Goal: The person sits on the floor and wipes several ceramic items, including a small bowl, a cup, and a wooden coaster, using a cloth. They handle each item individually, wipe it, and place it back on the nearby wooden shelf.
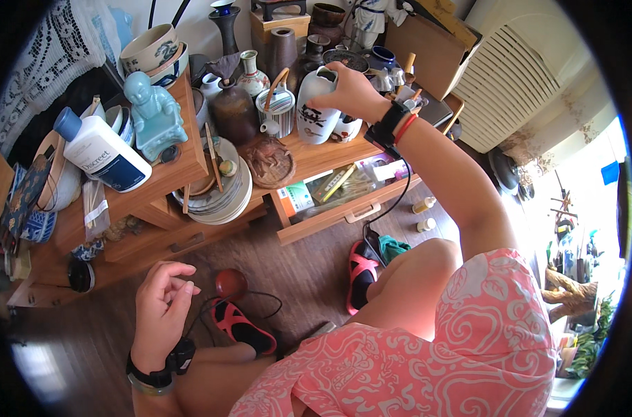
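Note:
My right hand (pixel 355 94) grips the rim of a white ceramic vase (pixel 316 125) marked with dark brush characters, its thumb on the near side. The vase is upright over the wooden cabinet top (pixel 316 155); whether its base touches the wood I cannot tell. Just right of it is a small white pot with red decoration (pixel 346 129), partly hidden. On its left stands a striped teapot (pixel 276 109) with a cane handle. My left hand (pixel 162 310) holds nothing, its fingers loosely curled and thumb apart, above the floor near a round red object (pixel 231 284).
Below the vase, an open drawer (pixel 347 208) holds cotton swabs and small packages. Stacked plates (pixel 227 203) and a carved brown piece (pixel 270 162) sit leftward. A celadon figurine (pixel 154 117) and a lotion bottle (pixel 107 154) occupy the higher shelf. Cables trail from both wrists.

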